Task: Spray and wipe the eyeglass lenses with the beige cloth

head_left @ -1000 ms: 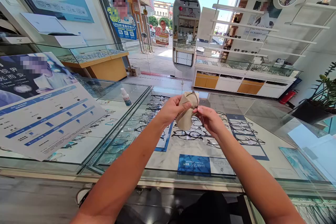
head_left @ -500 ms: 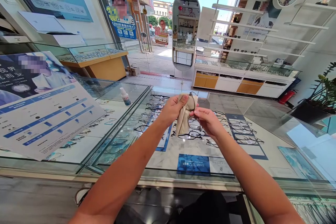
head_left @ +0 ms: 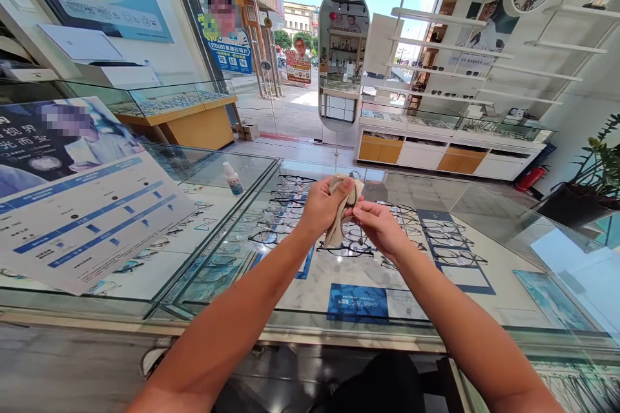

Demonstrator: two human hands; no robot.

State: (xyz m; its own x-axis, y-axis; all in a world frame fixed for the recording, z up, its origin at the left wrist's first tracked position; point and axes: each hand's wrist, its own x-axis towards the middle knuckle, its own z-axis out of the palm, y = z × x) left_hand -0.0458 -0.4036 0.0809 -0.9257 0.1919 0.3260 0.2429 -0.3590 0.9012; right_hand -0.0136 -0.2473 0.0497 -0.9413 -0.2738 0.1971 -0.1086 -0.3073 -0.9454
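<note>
Above the glass counter, my left hand (head_left: 323, 206) is closed on a beige cloth (head_left: 334, 232), its thumb pressing the fabric against a lens. A pair of eyeglasses (head_left: 357, 200) is held between both hands, with the cloth folded over part of the frame. My right hand (head_left: 380, 222) pinches the frame's near side with thumb and fingertips. Much of the eyeglasses is hidden by cloth and fingers. Below the hands, several dark-framed glasses (head_left: 345, 250) lie inside the display case.
A white spray bottle (head_left: 232, 179) stands on the counter to the left. Beside it a large printed board (head_left: 97, 226) leans over the glass. A blue card (head_left: 358, 302) lies near the front edge. Beyond the counter are an oval mirror (head_left: 343, 58) and a potted plant (head_left: 576, 190).
My left thumb and the cloth have shifted slightly to the right over the lens, and the hanging cloth is more bunched. My right hand keeps its pinch nearly in place.
</note>
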